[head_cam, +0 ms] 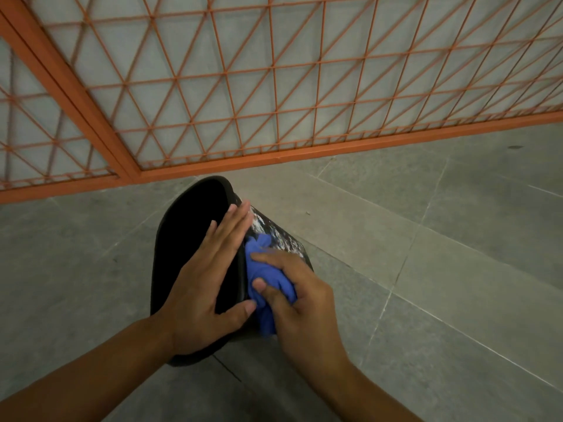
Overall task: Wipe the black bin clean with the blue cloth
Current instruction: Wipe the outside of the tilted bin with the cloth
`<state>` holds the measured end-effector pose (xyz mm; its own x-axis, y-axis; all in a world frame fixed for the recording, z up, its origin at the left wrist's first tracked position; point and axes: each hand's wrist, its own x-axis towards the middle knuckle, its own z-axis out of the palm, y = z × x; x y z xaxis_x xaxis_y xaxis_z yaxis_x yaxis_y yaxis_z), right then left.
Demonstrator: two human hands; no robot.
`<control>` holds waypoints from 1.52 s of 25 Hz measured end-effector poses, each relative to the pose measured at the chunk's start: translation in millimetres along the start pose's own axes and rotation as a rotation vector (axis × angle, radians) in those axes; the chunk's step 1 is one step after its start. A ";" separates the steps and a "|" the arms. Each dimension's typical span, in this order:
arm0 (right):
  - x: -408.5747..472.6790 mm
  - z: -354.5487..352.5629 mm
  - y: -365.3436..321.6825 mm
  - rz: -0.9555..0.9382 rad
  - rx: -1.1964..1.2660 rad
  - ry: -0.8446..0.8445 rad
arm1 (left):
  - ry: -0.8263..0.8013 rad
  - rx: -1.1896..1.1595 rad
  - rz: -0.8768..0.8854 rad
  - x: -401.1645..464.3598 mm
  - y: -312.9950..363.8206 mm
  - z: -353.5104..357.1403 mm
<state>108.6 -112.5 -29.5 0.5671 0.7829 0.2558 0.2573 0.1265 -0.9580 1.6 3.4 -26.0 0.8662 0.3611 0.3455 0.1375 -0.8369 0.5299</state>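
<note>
Both hands on black bin (189,236): L (210,284) flat, fingers spread; R (292,300) fist round blue cloth (265,278).

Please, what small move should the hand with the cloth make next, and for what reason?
Probably the right hand should push the blue cloth forward along the outer wall of the black bin, toward the whitish marks just ahead of it. The left hand lies flat across the bin's opening, steadying it.

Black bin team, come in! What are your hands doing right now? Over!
Left hand flat across black bin mouth, steadying. Right hand fingers bunched on blue cloth, pressed to whitish-smeared side. Nothing in the way.
</note>
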 end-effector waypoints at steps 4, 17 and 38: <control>11.6 -3.1 8.9 0.110 -0.069 -0.005 | -0.007 0.052 0.000 -0.9 -1.1 -1.1; -4.5 -1.0 -4.9 0.027 -0.046 -0.039 | 0.014 0.017 0.006 -5.4 0.1 -0.7; 30.8 -3.0 -0.5 0.156 0.012 -0.034 | 0.002 -0.070 -0.037 0.9 -0.9 -0.2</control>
<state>128.3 -90.4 -20.7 0.5722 0.8141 0.0994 0.1586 0.0091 -0.9873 2.2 4.6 -26.0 0.8599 0.3925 0.3264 0.1356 -0.7921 0.5951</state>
